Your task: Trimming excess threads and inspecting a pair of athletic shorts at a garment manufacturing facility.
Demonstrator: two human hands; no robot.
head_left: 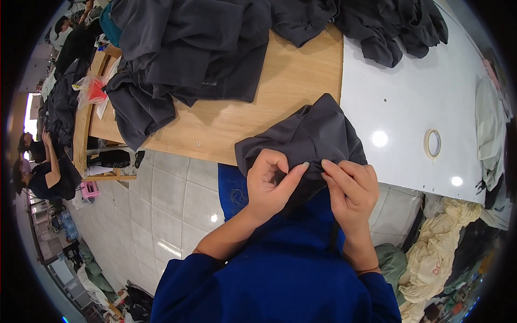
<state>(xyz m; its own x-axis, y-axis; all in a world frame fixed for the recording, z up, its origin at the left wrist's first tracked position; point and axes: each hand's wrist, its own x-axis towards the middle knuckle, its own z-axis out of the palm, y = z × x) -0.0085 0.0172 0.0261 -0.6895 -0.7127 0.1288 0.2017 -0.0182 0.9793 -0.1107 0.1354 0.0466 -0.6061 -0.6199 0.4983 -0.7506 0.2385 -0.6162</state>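
I'd smooth the fold in small pinches: the dark grey cloth [323, 126] lies over the table's [293, 67] near edge, my right hand's [353, 191] grip pinched on it, my left hand's [267, 185] thumb touching it (that grip's closure, I can't tell).

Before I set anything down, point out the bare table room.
Bare: white tabletop between the handled cloth and the tape roll; wood tabletop between that cloth and the large dark pile. Crowded: far side, under dark garments.
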